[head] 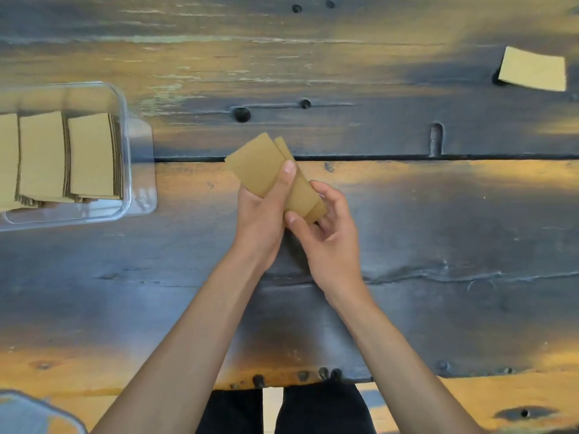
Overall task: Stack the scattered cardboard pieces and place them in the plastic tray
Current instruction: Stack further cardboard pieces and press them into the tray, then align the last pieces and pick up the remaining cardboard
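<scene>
Over the middle of the table both hands hold a small fan of tan cardboard pieces (261, 166), not squared up. My left hand (261, 214) grips them from below, thumb pressed on the top piece. My right hand (326, 227) pinches the lower right end of the same pieces. One loose cardboard piece (532, 73) lies flat at the far right. The clear plastic tray (138, 170) sits at the left edge and holds upright rows of stacked cardboard (91, 155).
The worn wooden table (407, 230) has a dark seam across its middle and several knot holes. A grey object (28, 415) shows at the bottom left corner. The front edge of the table runs along the bottom, above my legs.
</scene>
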`<state>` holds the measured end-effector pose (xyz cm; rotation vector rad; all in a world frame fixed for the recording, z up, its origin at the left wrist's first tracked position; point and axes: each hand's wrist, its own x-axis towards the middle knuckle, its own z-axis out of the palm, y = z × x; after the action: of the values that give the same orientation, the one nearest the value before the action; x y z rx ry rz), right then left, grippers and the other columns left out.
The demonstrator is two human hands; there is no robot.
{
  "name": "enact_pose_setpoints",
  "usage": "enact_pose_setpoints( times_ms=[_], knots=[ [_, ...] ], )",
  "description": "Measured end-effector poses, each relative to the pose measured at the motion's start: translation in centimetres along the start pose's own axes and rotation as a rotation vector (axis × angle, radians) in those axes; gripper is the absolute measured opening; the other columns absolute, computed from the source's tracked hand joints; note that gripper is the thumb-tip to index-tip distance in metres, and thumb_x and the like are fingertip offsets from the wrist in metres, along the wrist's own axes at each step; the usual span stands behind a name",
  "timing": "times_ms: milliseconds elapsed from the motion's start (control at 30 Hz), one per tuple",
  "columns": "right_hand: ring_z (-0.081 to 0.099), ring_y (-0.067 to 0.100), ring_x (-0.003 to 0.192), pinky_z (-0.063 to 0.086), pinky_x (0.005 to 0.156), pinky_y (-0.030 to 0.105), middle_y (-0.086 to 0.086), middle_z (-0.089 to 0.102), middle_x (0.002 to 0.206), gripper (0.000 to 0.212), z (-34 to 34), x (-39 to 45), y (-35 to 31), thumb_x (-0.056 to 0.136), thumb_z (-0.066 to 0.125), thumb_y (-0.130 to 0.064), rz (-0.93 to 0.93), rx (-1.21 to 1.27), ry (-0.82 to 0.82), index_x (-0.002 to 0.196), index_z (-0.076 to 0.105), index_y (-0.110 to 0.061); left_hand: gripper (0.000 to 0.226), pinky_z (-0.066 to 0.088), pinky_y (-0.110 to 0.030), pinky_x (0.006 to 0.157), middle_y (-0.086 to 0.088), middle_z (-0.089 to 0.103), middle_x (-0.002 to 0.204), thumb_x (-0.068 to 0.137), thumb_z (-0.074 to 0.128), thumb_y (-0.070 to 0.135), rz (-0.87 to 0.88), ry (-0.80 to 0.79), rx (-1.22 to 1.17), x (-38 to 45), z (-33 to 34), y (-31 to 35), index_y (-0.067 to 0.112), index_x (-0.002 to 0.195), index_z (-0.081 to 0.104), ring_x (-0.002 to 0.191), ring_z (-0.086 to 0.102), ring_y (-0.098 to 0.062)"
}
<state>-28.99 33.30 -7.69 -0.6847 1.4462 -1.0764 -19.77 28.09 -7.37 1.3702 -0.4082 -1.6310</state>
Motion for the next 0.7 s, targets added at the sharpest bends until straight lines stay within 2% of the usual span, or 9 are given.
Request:
enact_pose_setpoints(
  times_ms=[67, 133, 233, 300, 367, 467, 567, 633, 700],
  knots=[
    [0.070, 0.010, 0.097, 0.053, 0.085, 0.023, -0.003, 0.072, 0.111, 0.046, -0.1, 0.9, 0.0, 0.088, 0.069, 0.006, -0.068, -0.067, 0.048, 0.115, 0.059, -0.030, 0.026, 0.052, -0.046, 0.086, -0.004, 0.068, 0.090, 0.084, 0.073, 0.018, 0.035, -0.007, 0.022, 0.4, 0.3, -0.5, 0.011, 0.105, 0.062, 0.089, 0.063, -0.021],
    [0.069, 0.009, 0.102, 0.054, 0.087, 0.026, -0.013, 0.071, 0.110, 0.043, -1.0, 1.8, 0.0, 0.088, 0.068, 0.007, -0.171, -0.193, 0.058, 0.116, 0.061, -0.026, 0.045, 0.054, -0.035, 0.084, -0.006, 0.070, 0.099, 0.076, 0.079, 0.007, 0.095, 0.009, 0.085, 0.5, -0.1, -0.4, 0.011, 0.115, 0.056, 0.091, 0.066, -0.016],
    [0.062, 0.005, 0.110, 0.046, 0.097, 0.019, -0.003, 0.067, 0.115, 0.039, -2.7, 3.1, -0.3, 0.090, 0.062, 0.008, -0.429, -0.504, 0.035, 0.121, 0.065, -0.015, 0.062, 0.049, -0.019, 0.085, -0.010, 0.063, 0.114, 0.077, 0.080, 0.011, 0.250, 0.034, 0.200, 0.8, -1.8, -0.1, 0.017, 0.128, 0.044, 0.097, 0.062, -0.011],
    [0.060, 0.004, 0.108, 0.041, 0.096, 0.014, 0.000, 0.066, 0.114, 0.040, -3.1, 4.0, -0.5, 0.090, 0.058, 0.011, -0.503, -0.610, -0.025, 0.121, 0.066, -0.012, 0.050, 0.045, -0.016, 0.089, -0.006, 0.058, 0.121, 0.085, 0.070, 0.028, 0.382, 0.037, 0.359, 0.8, -2.2, 0.1, 0.022, 0.128, 0.045, 0.106, 0.056, -0.007],
    [0.060, 0.004, 0.111, 0.041, 0.098, 0.015, 0.000, 0.065, 0.116, 0.047, -2.7, 4.6, -0.2, 0.088, 0.052, 0.016, -0.479, -0.589, -0.068, 0.122, 0.066, -0.012, 0.025, 0.042, -0.015, 0.087, 0.002, 0.061, 0.112, 0.097, 0.055, 0.029, 0.470, 0.016, 0.526, 1.2, -1.7, -0.3, 0.017, 0.119, 0.054, 0.102, 0.057, -0.004],
    [0.060, 0.007, 0.115, 0.043, 0.100, 0.020, 0.002, 0.066, 0.116, 0.052, -1.7, 5.1, 0.8, 0.081, 0.045, 0.018, -0.370, -0.416, 0.005, 0.120, 0.065, -0.010, 0.019, 0.048, -0.033, 0.077, 0.002, 0.060, 0.086, 0.104, 0.043, 0.022, 0.521, 0.109, 0.629, 2.0, -0.7, -1.6, 0.009, 0.096, 0.056, 0.082, 0.057, -0.012],
    [0.064, 0.019, 0.109, 0.048, 0.097, 0.029, 0.008, 0.067, 0.112, 0.029, -0.6, 4.9, 1.3, 0.093, 0.050, -0.003, -0.323, -0.201, 0.124, 0.114, 0.066, -0.013, 0.024, 0.045, -0.056, 0.083, -0.002, 0.060, 0.079, 0.102, 0.039, 0.025, 0.569, 0.263, 0.716, 2.5, -0.3, -3.1, 0.011, 0.088, 0.052, 0.077, 0.057, -0.024],
    [0.066, 0.016, 0.102, 0.050, 0.091, 0.026, 0.004, 0.070, 0.105, 0.020, 0.4, 4.9, 1.3, 0.100, 0.051, -0.019, -0.282, -0.119, 0.245, 0.111, 0.067, -0.013, 0.014, 0.041, -0.061, 0.092, 0.002, 0.063, 0.078, 0.099, 0.040, 0.021, 0.590, 0.311, 0.710, 2.6, -0.2, -3.3, 0.020, 0.091, 0.052, 0.079, 0.061, -0.019],
    [0.065, 0.005, 0.090, 0.046, 0.084, 0.018, -0.006, 0.070, 0.091, 0.018, 1.1, 5.2, 1.3, 0.104, 0.050, -0.018, -0.271, -0.120, 0.349, 0.110, 0.066, -0.012, 0.015, 0.046, -0.056, 0.085, -0.002, 0.063, 0.078, 0.093, 0.042, 0.011, 0.606, 0.278, 0.602, 2.6, -0.1, -3.0, 0.025, 0.093, 0.049, 0.076, 0.061, -0.017]
  ],
)
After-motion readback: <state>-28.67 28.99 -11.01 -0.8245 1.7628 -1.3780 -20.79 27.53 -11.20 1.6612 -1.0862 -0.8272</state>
